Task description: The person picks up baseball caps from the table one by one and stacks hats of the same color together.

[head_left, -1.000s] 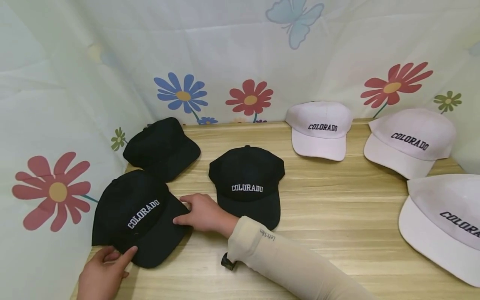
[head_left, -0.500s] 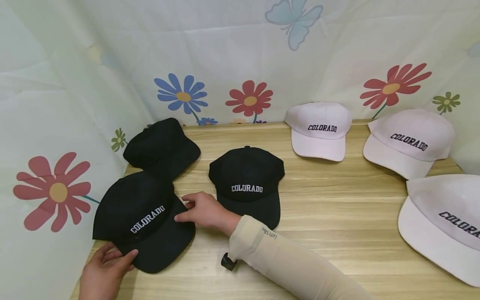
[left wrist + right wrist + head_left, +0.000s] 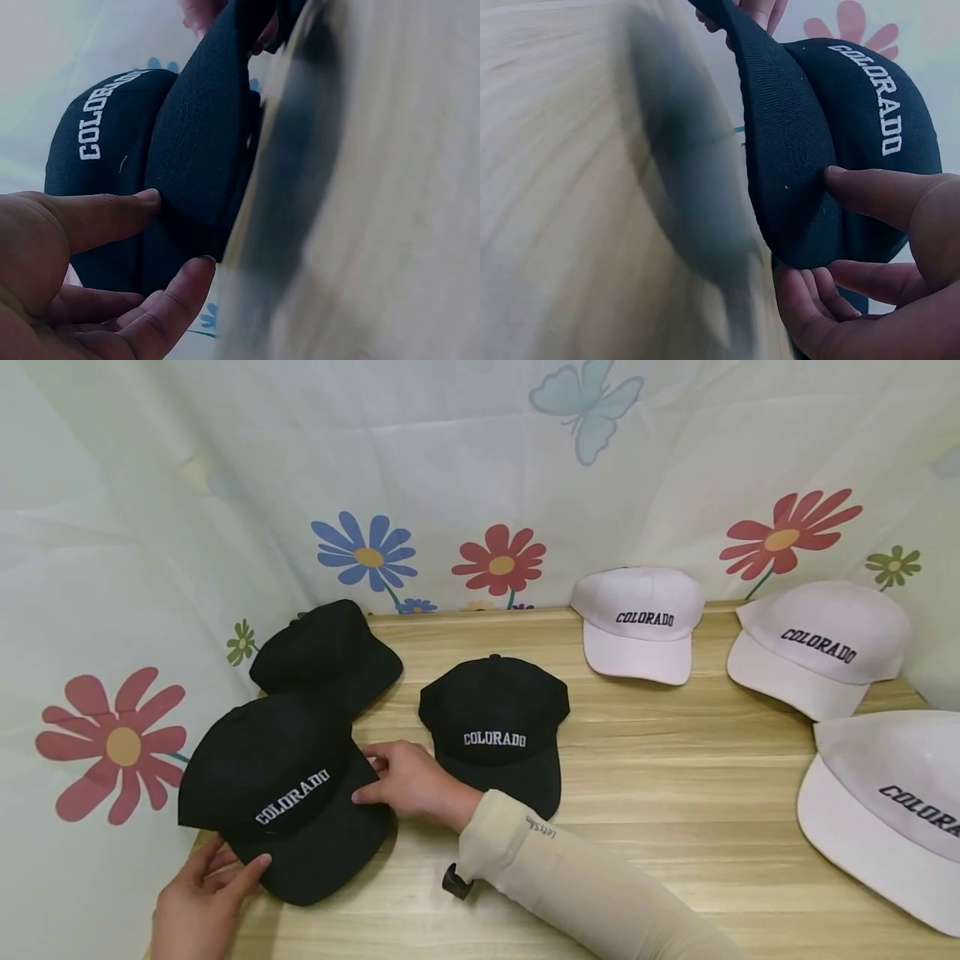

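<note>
A black cap [image 3: 262, 760] with white COLORADO lettering is held between both hands at the front left of the table, its brim towards the person. The left hand [image 3: 202, 893] pinches the brim's left end, thumb on top and fingers beneath, as the left wrist view shows on the cap [image 3: 199, 142]. At the brim's right end the right hand [image 3: 416, 781] pinches the same way; its thumb lies on the cap [image 3: 787, 150] in the right wrist view. Between brim and tabletop a gap with a shadow shows in both wrist views.
Behind the held cap lies another black cap [image 3: 322, 652], partly covered by it. A third black cap [image 3: 495, 718] sits mid-table, close to the right hand. White caps [image 3: 641, 622] stand along the right side. A flowered cloth [image 3: 450, 460] walls the back and left.
The held black cap has risen slightly, its crown shifting back over the cap behind. Both hands stay at the brim's ends, moving only a little with it.
</note>
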### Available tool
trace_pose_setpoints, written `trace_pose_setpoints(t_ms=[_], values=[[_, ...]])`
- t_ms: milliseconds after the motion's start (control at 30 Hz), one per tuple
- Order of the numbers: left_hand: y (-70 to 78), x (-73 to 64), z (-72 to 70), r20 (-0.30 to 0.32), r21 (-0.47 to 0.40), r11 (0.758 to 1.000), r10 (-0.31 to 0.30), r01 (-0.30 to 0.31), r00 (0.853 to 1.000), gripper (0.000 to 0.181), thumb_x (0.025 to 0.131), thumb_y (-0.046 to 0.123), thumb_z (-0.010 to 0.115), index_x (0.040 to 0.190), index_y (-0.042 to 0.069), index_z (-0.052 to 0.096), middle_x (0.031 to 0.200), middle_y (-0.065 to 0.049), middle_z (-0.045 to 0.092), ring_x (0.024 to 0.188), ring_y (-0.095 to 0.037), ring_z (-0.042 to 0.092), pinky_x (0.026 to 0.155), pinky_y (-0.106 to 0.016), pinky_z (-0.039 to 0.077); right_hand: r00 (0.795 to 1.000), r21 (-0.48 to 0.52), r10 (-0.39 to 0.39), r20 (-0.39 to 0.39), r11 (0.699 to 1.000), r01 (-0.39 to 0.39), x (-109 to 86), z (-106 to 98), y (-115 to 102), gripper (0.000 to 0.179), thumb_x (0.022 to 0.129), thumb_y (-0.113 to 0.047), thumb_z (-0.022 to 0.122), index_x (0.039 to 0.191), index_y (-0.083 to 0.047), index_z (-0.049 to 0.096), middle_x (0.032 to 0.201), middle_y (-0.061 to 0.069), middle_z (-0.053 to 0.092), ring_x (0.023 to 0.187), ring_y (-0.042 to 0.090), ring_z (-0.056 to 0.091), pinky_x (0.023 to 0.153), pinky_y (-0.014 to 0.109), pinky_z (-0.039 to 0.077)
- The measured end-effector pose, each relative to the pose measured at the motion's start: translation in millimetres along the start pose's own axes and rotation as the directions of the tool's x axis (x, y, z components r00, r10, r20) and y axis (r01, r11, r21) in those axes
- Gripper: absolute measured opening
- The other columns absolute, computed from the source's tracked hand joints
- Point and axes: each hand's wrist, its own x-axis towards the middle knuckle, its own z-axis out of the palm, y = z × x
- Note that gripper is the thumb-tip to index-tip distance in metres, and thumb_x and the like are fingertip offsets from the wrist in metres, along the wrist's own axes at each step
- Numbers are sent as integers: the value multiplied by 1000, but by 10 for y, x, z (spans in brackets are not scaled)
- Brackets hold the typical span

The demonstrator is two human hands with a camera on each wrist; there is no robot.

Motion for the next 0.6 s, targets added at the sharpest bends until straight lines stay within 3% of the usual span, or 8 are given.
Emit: trace_pose_setpoints(t_ms=[200,400,600], values=[[112,-46,-49,-3,-13,1000,5,-5,1000,89,82,53,70,148,2,37,125,-25,55,72,11,58,57,-1,38,1000,-12,-16,-23,1000,15,-29,-110,-50,58,75,-26,82,128,-13,62,100,-2,70,83,2,63,76,15,47],[211,-73,-54,-31,-12,1000,-10,10,999,87,82,56,68,145,1,42,129,-25,55,80,-4,65,55,-3,40,999,-13,-37,-33,999,36,-79,-194,-75,57,76,-28,82,128,-14,63,100,-3,70,83,1,64,76,15,48],[313,-86,-45,-39,-39,999,20,-21,999,82,83,54,68,143,4,46,130,-23,56,66,20,48,57,-2,40,997,-53,-48,-58,998,45,-152,-315,-99,56,77,-31,81,127,-14,63,100,-4,69,83,1,64,76,16,48]])
